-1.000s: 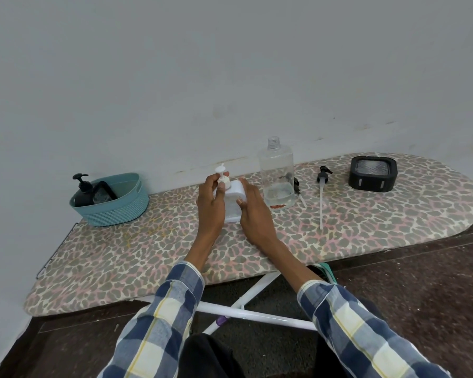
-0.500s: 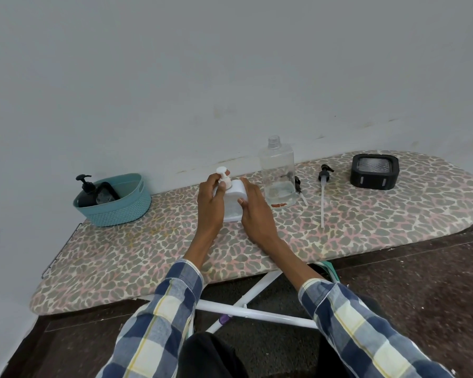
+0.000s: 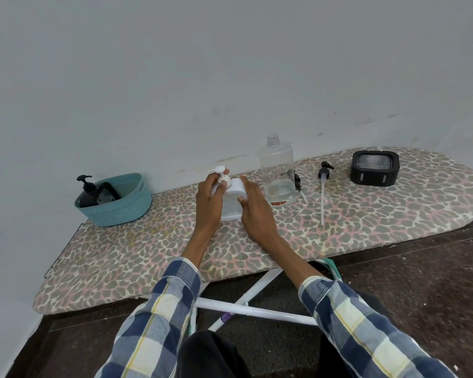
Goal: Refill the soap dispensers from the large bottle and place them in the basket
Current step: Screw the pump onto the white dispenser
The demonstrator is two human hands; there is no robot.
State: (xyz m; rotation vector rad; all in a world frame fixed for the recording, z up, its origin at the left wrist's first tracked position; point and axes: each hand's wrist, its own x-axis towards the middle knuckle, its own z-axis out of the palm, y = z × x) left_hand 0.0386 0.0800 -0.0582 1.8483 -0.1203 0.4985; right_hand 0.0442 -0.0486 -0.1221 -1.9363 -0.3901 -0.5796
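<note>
A white soap dispenser (image 3: 233, 204) stands upright on the leopard-print ironing board (image 3: 153, 249). My left hand (image 3: 209, 200) grips its white pump head (image 3: 220, 170), fingers pinched at the neck. My right hand (image 3: 253, 207) wraps around the dispenser's right side. Just to the right stands the large clear bottle (image 3: 277, 173), uncapped, with a little liquid at the bottom. A teal basket (image 3: 126, 207) at the far left holds a black pump dispenser (image 3: 87, 192) and another dark container (image 3: 107, 193).
A black pump with a long tube (image 3: 323, 186) lies on the board right of the clear bottle, another black pump (image 3: 298, 185) right beside that bottle. A black square box (image 3: 375, 167) sits at the far right. The wall runs close behind the board.
My left hand has turned on the pump head, whose spout now points left. The right hand stays on the dispenser body. The view shifted slightly.
</note>
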